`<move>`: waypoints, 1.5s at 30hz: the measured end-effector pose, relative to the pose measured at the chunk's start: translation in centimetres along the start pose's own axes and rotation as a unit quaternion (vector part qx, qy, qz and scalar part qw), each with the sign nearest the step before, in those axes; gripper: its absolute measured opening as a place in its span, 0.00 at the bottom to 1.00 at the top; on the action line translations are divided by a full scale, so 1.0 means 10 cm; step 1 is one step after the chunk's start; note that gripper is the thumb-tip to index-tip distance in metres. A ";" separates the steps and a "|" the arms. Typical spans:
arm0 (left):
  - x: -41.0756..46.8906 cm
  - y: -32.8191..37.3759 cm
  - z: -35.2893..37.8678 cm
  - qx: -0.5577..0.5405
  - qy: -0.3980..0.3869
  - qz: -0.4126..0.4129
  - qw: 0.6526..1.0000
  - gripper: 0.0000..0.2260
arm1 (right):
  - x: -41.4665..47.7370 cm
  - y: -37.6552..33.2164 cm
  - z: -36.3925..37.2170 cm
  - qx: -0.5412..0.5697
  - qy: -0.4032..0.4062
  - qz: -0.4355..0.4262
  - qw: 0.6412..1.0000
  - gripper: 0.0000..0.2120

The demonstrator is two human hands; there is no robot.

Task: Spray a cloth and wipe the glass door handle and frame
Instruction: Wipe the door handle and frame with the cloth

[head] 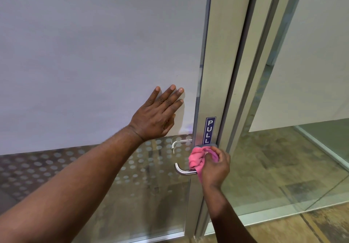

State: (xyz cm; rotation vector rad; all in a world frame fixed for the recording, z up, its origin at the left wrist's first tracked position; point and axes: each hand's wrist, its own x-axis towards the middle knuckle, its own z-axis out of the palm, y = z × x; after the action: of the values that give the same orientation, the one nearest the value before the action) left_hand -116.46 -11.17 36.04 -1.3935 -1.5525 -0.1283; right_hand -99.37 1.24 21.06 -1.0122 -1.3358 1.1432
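A glass door [94, 53] with frosted film fills the left of the head view. Its pale metal frame [221, 63] runs down the middle and carries a blue PULL sticker [210, 130]. My right hand [215, 169] is shut on a bunched pink cloth [197, 159], pressed against the frame just below the sticker, at the base of the steel lever handle [181, 171]. My left hand [158, 116] lies flat with fingers spread on the frosted glass, left of the frame and above the handle. No spray bottle is in view.
A second lever handle [179, 143] shows through the glass on the far side. A band of dotted film [56, 167] crosses the lower pane. To the right stands another framed glass panel [302, 72] over a wood-patterned floor [283, 167].
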 end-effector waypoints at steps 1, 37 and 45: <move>0.00 0.00 0.00 0.001 0.001 0.000 1.000 0.24 | 0.03 -0.04 0.02 0.004 -0.003 -0.027 1.000 0.17; -0.01 0.00 -0.02 0.001 -0.021 0.000 1.000 0.24 | 0.02 0.38 -0.22 -0.044 -0.085 -0.072 0.993 0.16; 0.00 0.00 -0.07 -0.041 -0.049 -0.016 0.998 0.26 | -0.32 0.48 -0.61 -0.050 -0.143 0.094 0.984 0.17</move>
State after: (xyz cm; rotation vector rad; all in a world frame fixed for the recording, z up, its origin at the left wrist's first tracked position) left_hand -116.11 -11.64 36.36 -1.4581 -1.6662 -0.1461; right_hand -93.20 -0.45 15.69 -1.0954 -1.5624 1.4165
